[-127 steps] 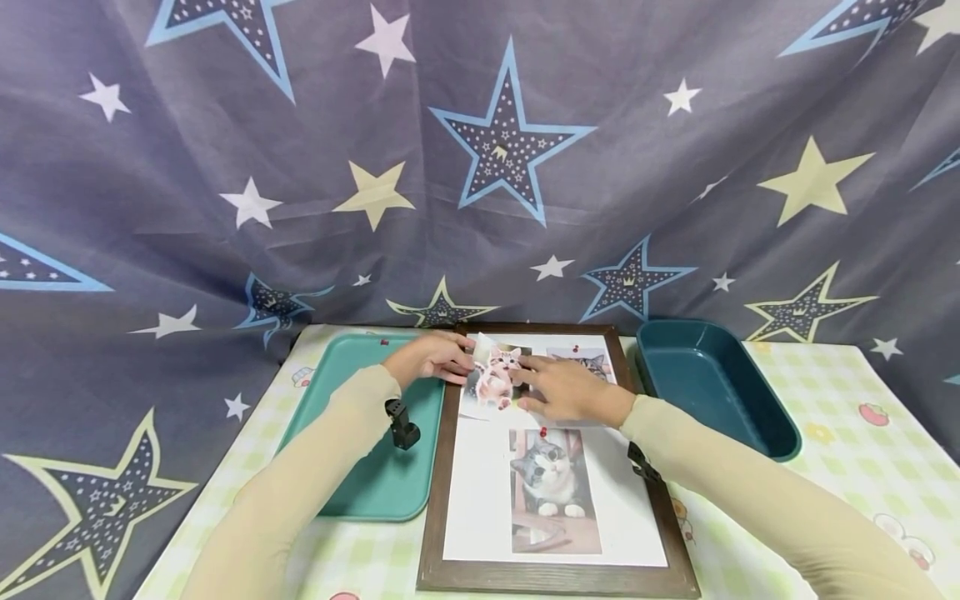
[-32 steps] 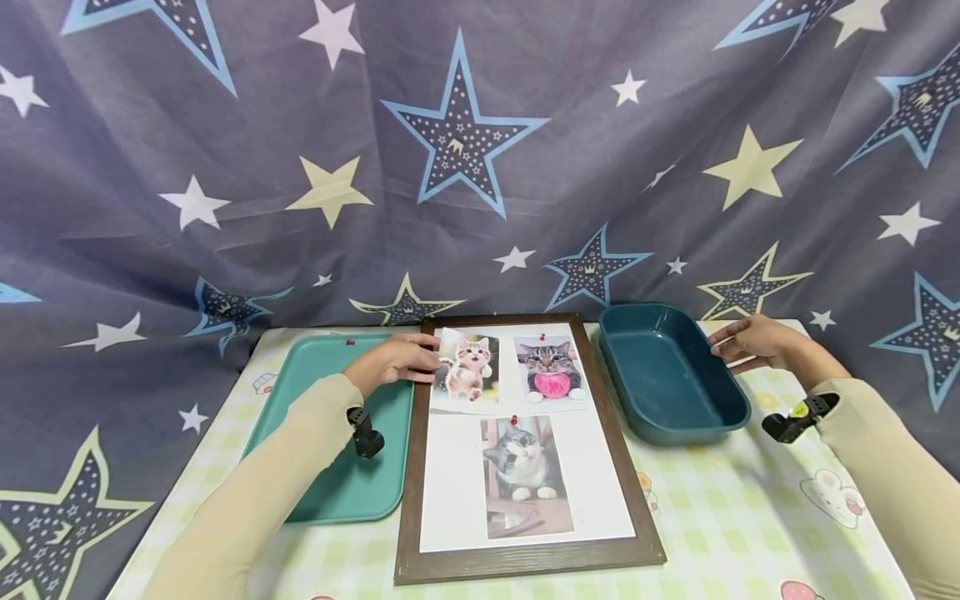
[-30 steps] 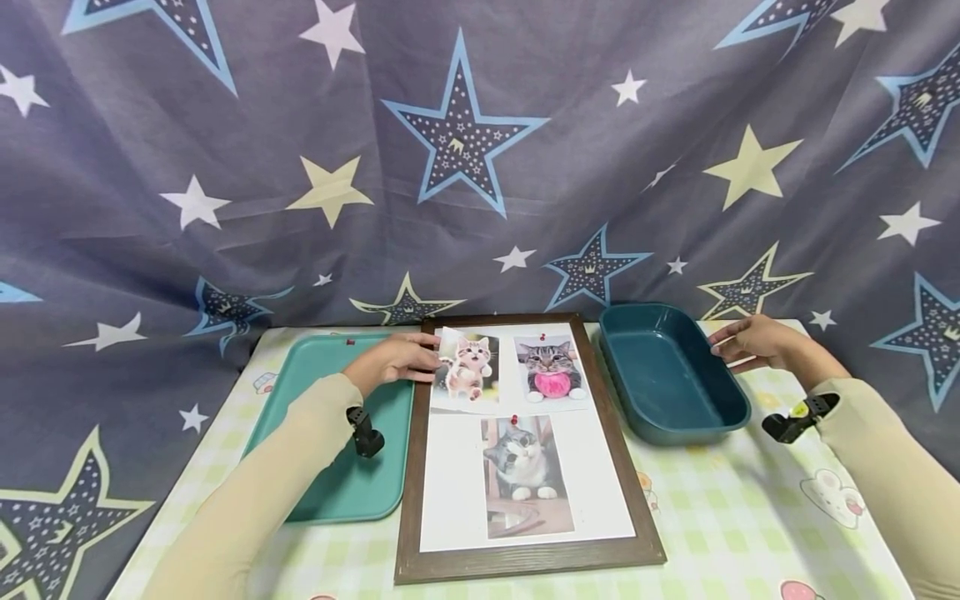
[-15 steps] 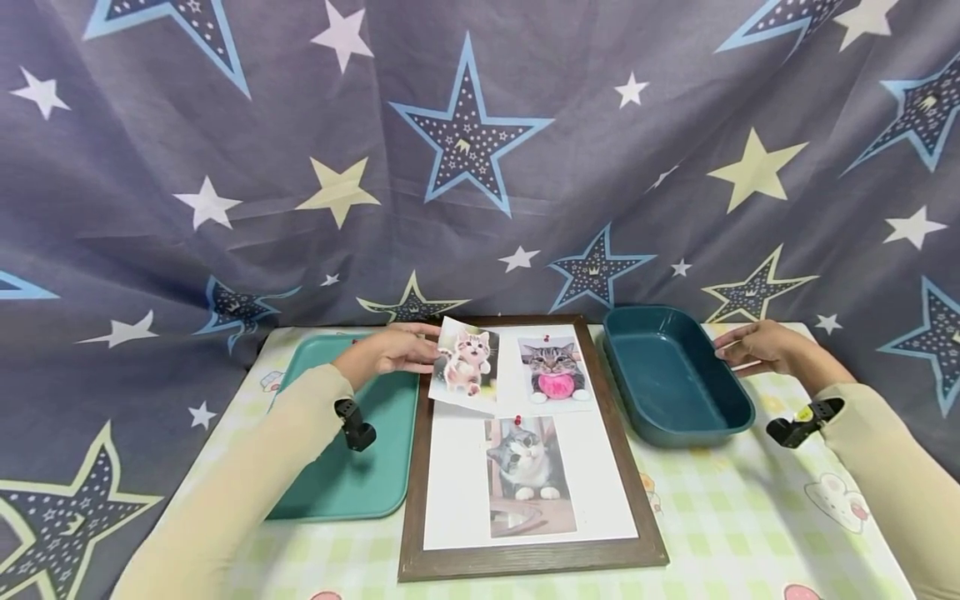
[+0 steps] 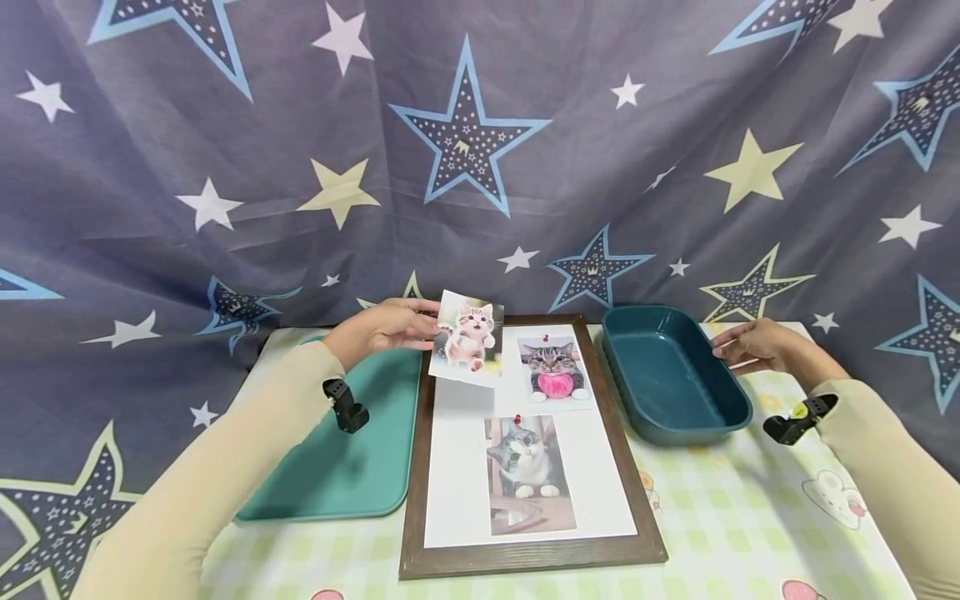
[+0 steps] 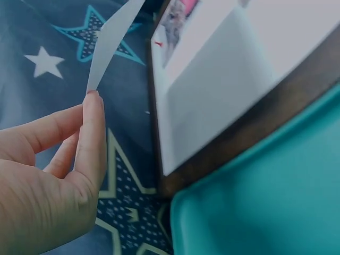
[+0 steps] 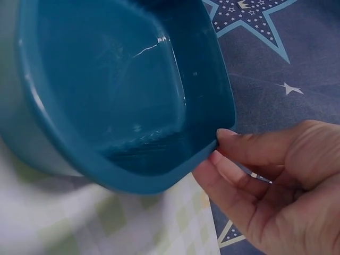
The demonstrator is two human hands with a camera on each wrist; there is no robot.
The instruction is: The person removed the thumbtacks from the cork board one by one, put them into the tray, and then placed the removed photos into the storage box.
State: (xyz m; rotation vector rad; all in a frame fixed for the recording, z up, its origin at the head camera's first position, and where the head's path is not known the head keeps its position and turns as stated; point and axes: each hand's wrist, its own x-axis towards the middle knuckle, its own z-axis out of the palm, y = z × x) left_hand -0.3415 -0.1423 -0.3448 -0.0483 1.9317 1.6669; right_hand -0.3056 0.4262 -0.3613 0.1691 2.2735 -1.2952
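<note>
Green-and-white checked tabletop point(image 5: 720, 525) bearing three things in a row
Flat green tray point(image 5: 352, 475) by the left edge, brown-framed white board point(image 5: 532, 554) in the middle, running from the back edge frontward, deep blue-green bin point(image 5: 675, 379) towards the back right corner

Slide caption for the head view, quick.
Left hand holds a kitten photo over a framed board; right hand grips a dark teal bin by its rim.

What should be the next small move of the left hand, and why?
Probably carry the kitten photo toward the blue bin: the left hand pinches it, raised above the framed board, and the right hand grips the bin.
</note>
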